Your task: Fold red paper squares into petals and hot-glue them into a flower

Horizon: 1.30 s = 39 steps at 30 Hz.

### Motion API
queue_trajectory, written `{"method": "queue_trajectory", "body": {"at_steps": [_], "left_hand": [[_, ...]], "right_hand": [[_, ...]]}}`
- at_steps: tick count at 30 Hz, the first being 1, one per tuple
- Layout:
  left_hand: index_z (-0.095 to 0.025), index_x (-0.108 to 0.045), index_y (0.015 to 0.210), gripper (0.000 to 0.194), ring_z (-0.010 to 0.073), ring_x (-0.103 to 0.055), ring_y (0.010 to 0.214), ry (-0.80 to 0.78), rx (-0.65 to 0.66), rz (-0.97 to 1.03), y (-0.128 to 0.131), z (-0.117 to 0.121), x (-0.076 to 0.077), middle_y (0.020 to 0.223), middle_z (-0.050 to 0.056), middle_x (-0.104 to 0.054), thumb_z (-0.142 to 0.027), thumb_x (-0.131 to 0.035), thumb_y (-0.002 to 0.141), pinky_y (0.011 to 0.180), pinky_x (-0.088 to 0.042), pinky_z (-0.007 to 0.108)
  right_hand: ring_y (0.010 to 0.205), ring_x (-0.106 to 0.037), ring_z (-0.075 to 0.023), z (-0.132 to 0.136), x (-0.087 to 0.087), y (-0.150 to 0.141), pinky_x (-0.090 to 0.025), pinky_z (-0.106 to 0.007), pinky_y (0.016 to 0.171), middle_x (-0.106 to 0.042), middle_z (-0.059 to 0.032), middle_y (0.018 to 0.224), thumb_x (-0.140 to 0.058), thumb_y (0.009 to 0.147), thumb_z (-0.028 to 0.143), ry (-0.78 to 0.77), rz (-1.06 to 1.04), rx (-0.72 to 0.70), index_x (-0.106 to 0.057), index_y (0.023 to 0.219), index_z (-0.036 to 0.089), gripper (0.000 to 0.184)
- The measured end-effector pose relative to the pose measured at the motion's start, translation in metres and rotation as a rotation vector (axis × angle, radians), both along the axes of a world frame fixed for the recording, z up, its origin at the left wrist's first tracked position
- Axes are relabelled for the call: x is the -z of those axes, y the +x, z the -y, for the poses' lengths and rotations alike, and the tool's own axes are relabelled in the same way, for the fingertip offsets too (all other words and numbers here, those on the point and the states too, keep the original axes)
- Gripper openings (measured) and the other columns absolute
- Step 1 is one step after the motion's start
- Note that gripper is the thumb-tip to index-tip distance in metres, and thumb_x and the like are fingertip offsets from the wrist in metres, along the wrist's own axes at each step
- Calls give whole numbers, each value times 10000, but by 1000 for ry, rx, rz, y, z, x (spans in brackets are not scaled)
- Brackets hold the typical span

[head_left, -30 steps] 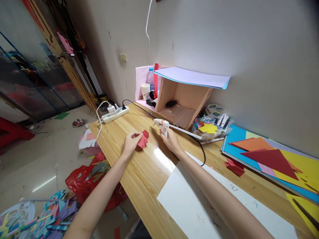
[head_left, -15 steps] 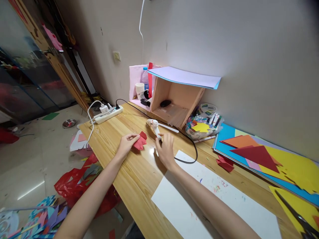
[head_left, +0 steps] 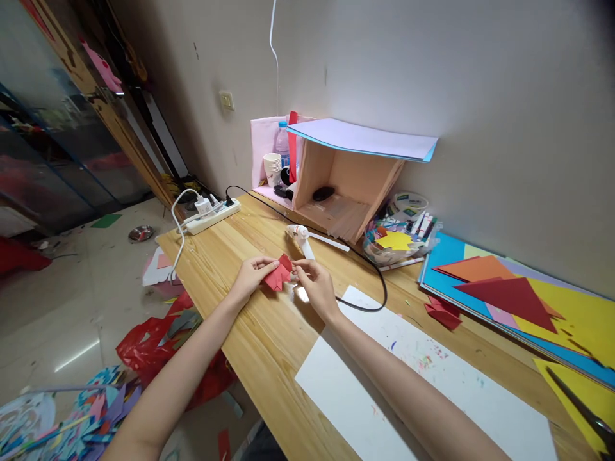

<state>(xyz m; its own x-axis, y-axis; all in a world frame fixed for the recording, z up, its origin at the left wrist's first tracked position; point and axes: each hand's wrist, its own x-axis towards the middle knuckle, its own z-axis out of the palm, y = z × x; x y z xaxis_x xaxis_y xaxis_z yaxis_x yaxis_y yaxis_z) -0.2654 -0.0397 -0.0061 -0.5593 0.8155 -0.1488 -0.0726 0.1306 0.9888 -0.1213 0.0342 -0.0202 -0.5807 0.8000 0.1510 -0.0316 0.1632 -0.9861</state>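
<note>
My left hand (head_left: 250,280) pinches a small red folded paper (head_left: 277,276) between thumb and fingers, just above the wooden table. At the paper's right edge, the thumb and fingertips of my right hand (head_left: 314,288) close together and appear to grip its corner. Behind my right hand a white hot glue gun (head_left: 300,238) stands on the table, with a glue stick (head_left: 329,241) coming out of its back. Part of its handle is hidden by my fingers. A second red folded paper (head_left: 442,312) lies farther right.
A white sheet (head_left: 350,384) lies under my right forearm. A black cable (head_left: 379,282) loops behind it. At the back are a cardboard box (head_left: 314,176) and a tub of markers (head_left: 384,253). Coloured paper (head_left: 509,301) and scissors (head_left: 576,403) lie right; a power strip (head_left: 211,219) sits left.
My right hand has moved from the glue gun's handle leftward to the edge of the red folded paper. My left hand still holds the paper. The view has shifted slightly.
</note>
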Motion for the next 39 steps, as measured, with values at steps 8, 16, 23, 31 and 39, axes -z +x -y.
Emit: {"method": "queue_trajectory", "body": {"at_steps": [8, 16, 23, 31, 39], "left_hand": [[-136, -676, 831, 362, 159, -637, 660, -8, 62, 59, 1, -1, 1, 763, 69, -700, -409, -703, 594, 635, -503, 252], [-117, -696, 838, 326, 195, -654, 774, -76, 299, 186, 4, 6, -2, 871, 108, -695, -352, -710, 612, 723, -526, 271], [-115, -696, 859, 321, 169, -651, 739, -81, 253, 190, 2, 6, -1, 864, 100, -695, -312, -718, 607, 669, -529, 230], [-107, -685, 872, 322, 128, -638, 739, -91, 270, 210, 2, 6, -3, 864, 83, -692, -305, -716, 620, 650, -513, 175], [-117, -686, 865, 324, 116, -631, 719, -83, 266, 216, 0, 6, -4, 842, 68, -691, -319, -722, 614, 643, -498, 173]], "right_hand": [[643, -632, -166, 2, -2, 3, -509, -272, 577, -662, -63, 764, -526, 762, 392, 22, 7, 46, -600, 813, 156, 253], [677, -608, -157, -5, -2, 9, -506, -285, 639, -654, -69, 843, -469, 808, 337, 175, 52, 130, -603, 916, 154, 251], [831, -566, -172, -12, 1, 15, -464, -296, 771, -627, -70, 911, -454, 843, 252, 738, 158, 97, -646, 962, 210, 230], [830, -532, -172, -18, 2, 17, -459, -261, 681, -645, -54, 866, -464, 854, 188, 1152, 295, 76, -637, 996, 214, 225], [866, -511, -168, -22, 6, 18, -443, -253, 728, -632, -52, 899, -463, 855, 152, 1318, 316, 51, -612, 1025, 192, 229]]}}
